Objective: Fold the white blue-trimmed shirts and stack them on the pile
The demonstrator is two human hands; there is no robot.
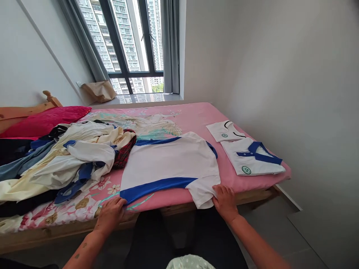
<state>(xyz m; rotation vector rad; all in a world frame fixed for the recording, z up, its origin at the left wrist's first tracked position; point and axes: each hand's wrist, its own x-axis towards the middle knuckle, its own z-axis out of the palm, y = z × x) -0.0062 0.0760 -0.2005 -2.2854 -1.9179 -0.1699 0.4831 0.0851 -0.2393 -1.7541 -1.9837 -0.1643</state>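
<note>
A white T-shirt with blue bands (168, 164) lies spread flat, back up, on the pink bedsheet (193, 116) near the bed's front edge. My left hand (110, 213) rests at the shirt's lower left corner, fingers curled over the blue hem. My right hand (226, 201) lies at the near sleeve, fingers pinching the sleeve's edge. Both forearms reach in from below.
A heap of unfolded clothes (64, 160) covers the bed's left side, beside a red pillow (42, 119). Two folded white polo shirts (246, 149) lie at the right edge. A brown paper bag (99, 90) sits on the window sill. A wall runs close on the right.
</note>
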